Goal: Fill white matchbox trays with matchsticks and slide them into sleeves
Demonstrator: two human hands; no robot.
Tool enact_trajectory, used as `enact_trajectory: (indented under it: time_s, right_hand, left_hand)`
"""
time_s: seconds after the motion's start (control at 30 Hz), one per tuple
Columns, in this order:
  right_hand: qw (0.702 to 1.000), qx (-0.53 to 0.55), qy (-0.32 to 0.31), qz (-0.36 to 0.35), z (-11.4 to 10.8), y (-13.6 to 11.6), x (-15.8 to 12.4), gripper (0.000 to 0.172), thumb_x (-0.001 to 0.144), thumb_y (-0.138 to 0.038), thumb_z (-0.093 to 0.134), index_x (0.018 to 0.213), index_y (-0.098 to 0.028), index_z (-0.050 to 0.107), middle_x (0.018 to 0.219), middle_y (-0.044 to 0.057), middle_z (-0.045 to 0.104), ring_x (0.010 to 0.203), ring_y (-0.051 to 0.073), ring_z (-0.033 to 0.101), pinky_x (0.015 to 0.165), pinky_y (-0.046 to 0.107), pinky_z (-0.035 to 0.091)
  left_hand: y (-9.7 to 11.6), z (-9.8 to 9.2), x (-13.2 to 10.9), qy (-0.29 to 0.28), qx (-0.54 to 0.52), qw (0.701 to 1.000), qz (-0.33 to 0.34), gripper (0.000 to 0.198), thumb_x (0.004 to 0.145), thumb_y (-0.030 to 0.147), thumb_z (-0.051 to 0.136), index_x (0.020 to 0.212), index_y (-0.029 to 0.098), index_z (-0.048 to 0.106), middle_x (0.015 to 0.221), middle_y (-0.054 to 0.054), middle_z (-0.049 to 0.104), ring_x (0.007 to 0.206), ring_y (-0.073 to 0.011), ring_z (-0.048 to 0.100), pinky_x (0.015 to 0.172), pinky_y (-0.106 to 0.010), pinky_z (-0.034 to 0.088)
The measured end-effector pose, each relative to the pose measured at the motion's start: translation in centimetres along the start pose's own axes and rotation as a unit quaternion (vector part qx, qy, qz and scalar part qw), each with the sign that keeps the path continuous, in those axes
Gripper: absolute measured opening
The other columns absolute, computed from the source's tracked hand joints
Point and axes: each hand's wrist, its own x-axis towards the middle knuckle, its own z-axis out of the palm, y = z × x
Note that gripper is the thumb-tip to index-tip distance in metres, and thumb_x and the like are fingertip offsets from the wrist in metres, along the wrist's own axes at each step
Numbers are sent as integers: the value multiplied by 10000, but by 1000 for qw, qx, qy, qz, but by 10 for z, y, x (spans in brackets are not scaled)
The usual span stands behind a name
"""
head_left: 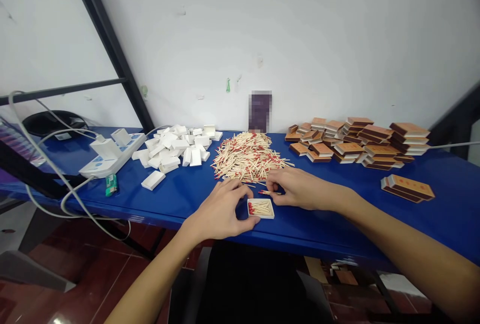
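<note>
A small white matchbox tray (pixel 267 217) lies on the blue table near its front edge, partly filled with red-headed matches (pixel 261 208). Thumb and fingers of my left hand (pixel 223 209) grip the tray by its left end. Just above and right of the tray, my right hand (pixel 294 188) pinches a few matches (pixel 265 192), their red heads pointing left. Behind both hands spreads a large heap of loose matches (pixel 247 156). My right fingertips are close to the heap's front edge.
White matchbox trays (pixel 172 144) are piled at the back left, with a single tray (pixel 153 180) in front. Matchbox sleeves (pixel 348 139) stack at the back right; two more (pixel 408 187) lie nearer. A power strip (pixel 112 156), cables and a green lighter (pixel 111 184) occupy the left.
</note>
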Motion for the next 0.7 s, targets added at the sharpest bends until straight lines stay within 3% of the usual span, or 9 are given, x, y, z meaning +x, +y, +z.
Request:
enact_trajectory:
  time_s: [0.23, 0.43, 0.7]
  right_hand:
    - [996, 52, 46, -50, -5, -11, -1, 77, 846, -238, 587, 782, -197, 574, 794, 10, 611, 720, 153, 513, 666, 274, 364]
    - [994, 81, 21, -71, 4, -27, 3, 72, 835, -228, 608, 780, -192, 579, 789, 7, 608, 722, 148, 520, 678, 274, 375]
    - [996, 64, 13, -54, 1, -25, 0, 72, 845, -237, 615, 789, -191, 615, 828, 20, 614, 763, 159, 549, 701, 284, 404]
  left_hand:
    - [-2, 3, 1, 18, 7, 1000, -6, 293, 834, 436, 699, 1008, 215, 616, 1049, -43, 603, 1067, -252, 553, 944, -406, 424]
    - [-3, 4, 1, 20, 14, 1000, 1, 303, 844, 462, 686, 996, 210, 616, 1009, -47, 599, 1051, -254, 550, 929, -408, 434]
    - [-2, 4, 1, 30, 17, 999, 3, 291, 829, 431, 696, 991, 211, 595, 1023, -47, 613, 1053, -256, 557, 917, -406, 446]
